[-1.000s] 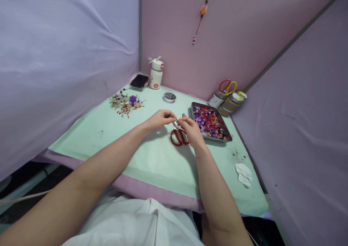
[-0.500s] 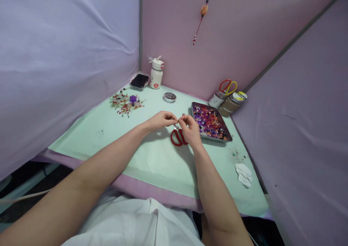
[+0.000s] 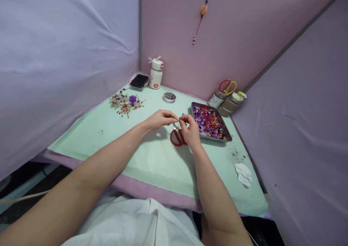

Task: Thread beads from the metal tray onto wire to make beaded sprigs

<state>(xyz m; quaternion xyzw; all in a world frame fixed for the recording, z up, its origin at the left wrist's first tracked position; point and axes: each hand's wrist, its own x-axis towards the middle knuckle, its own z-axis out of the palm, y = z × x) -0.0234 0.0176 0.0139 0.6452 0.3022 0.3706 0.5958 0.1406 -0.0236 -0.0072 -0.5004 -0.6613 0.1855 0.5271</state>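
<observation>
Over the middle of the table, my left hand [image 3: 162, 119] and my right hand [image 3: 191, 130] meet fingertip to fingertip, both pinched closed. Between them sits a tiny yellowish piece, perhaps a bead [image 3: 178, 120], too small to name surely. Thin pale strands seem to hang below it. Under the hands lies a pair of red-handled scissors [image 3: 176, 138], its blades partly hidden by my right hand. Just right of that hand is a metal tray [image 3: 230, 136] full of purple, orange and dark beads with reddish cord.
Beaded pieces [image 3: 125, 102] lie in a pile at left. Behind stand a phone [image 3: 139, 81], a white bottle [image 3: 156, 73] and a round clear case [image 3: 169, 97]. Jars [image 3: 231, 104], one holding scissors, stand back right. A white glove [image 3: 244, 175] lies right. A beaded cord [image 3: 203, 11] hangs above.
Both hands stay pinched together over the scissors. My left hand has shifted very slightly, and the small yellowish piece shows a little more between the fingertips.
</observation>
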